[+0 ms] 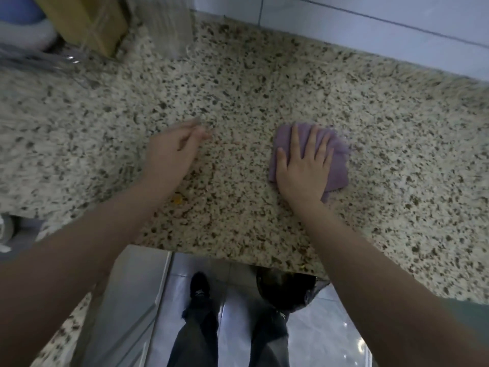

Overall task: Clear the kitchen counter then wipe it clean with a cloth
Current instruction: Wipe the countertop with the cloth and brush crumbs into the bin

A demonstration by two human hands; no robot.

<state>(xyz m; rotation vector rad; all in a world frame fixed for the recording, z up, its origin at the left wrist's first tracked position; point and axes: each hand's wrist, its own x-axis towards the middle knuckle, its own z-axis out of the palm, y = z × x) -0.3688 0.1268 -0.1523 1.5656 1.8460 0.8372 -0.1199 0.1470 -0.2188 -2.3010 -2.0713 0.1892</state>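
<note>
Far left corner of the counter (pixel 238 96): a brown box (pixel 87 19) and a clear plastic container (pixel 172 25) stand against the tiled wall (pixel 370 19), with something blue and white behind them, too blurred to name. Judgement: clearing looks done for the middle stretch you are working on; those items at the far left corner are parked there or not yet removed, cannot tell which.

Middle: your left hand (pixel 172 152) is blurred; fingers look loosely together and hold nothing. I cannot tell whether it touches the stone. A small yellow speck (pixel 176 199) lies on the counter near the front edge, beside your left forearm. It is not yet wiped.

Right of middle: your right hand (pixel 301 168) presses flat on the purple cloth (pixel 336 165), fingers straight and spread apart. The cloth lies folded on the counter, roughly midway between the front edge and the wall.

Judgement: wiping is under way. No wet sheen or streaks show, so the covered area cannot be read. The speck and the right end are likely left.
</note>
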